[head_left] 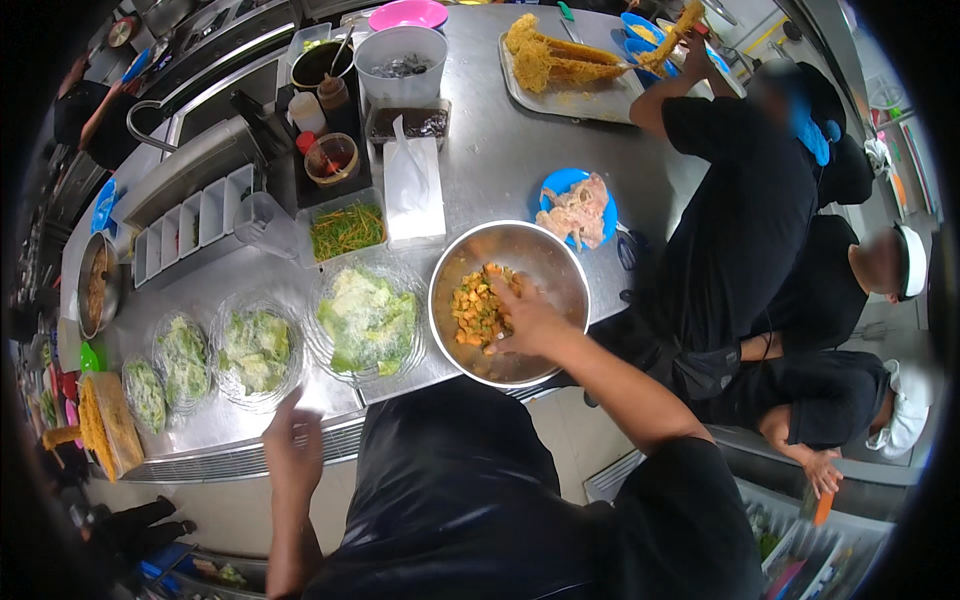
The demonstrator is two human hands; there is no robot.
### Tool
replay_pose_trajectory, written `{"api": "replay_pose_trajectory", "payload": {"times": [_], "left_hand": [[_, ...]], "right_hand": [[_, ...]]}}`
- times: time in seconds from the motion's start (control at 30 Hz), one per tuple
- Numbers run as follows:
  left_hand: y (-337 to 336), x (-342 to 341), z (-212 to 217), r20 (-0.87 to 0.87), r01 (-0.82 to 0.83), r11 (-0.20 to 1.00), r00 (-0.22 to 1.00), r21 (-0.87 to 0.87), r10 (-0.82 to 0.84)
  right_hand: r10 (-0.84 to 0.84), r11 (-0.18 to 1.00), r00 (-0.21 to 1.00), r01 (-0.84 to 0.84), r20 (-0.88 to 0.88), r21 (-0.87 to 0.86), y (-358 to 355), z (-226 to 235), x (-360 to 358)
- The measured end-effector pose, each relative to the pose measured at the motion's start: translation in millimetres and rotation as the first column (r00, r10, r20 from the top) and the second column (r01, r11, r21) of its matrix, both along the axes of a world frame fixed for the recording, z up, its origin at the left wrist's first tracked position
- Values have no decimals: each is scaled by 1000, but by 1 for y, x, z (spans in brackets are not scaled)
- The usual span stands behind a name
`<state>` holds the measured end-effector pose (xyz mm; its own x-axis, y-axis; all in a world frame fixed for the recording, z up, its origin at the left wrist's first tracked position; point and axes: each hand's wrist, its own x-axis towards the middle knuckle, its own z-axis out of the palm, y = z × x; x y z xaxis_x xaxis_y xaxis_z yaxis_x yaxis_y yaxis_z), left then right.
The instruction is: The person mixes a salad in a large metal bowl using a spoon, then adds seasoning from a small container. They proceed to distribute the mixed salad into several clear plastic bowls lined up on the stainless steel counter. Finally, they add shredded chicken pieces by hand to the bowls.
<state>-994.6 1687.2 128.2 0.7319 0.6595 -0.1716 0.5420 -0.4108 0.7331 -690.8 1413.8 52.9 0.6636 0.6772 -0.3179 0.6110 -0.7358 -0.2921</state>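
Observation:
My right hand (528,322) reaches into a large metal bowl (560,262), fingers spread and touching small browned cubes like croutons (476,308) with green flecks. The undersides of those fingers are hidden. Off the counter's front edge, my left hand (293,440) is raised and slightly blurred, its fingers loosely curved and apart, with nothing visible in it. Left of the bowl stands a glass plate of leafy salad (368,322) topped with white gratings. Several more salads run on leftward, including a second salad (255,347) and a smaller salad (184,362).
Behind the salads sit a tub of shredded greens (347,232), white paper (414,190), and sauce containers (331,158). A blue plate of sliced meat (578,208) lies beyond the bowl. At right, a co-worker (740,200) handles breaded food by a tray (570,75); others crouch behind.

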Motion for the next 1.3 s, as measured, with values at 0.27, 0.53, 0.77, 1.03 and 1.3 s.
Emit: {"api": "replay_pose_trajectory", "payload": {"times": [0.27,0.53,0.77,1.03,1.3], "left_hand": [[-46,158,-5,129,637,744,736,203,-665],[-138,232,-114,-486,887,340,457,312,-745],[-82,250,-71,16,621,770,780,-146,-626],[-107,237,-94,-327,868,284,429,406,-842],[-149,250,-123,-464,870,460,485,176,-741]], "right_hand": [[-205,920,974,226,-99,319,-44,-23,47],[-245,800,969,212,-16,562,-53,-3,44],[-1,993,989,-16,148,117,-45,-46,3],[-117,898,971,193,-207,395,-54,-16,47],[-179,855,928,311,-326,415,-58,21,55]]}}
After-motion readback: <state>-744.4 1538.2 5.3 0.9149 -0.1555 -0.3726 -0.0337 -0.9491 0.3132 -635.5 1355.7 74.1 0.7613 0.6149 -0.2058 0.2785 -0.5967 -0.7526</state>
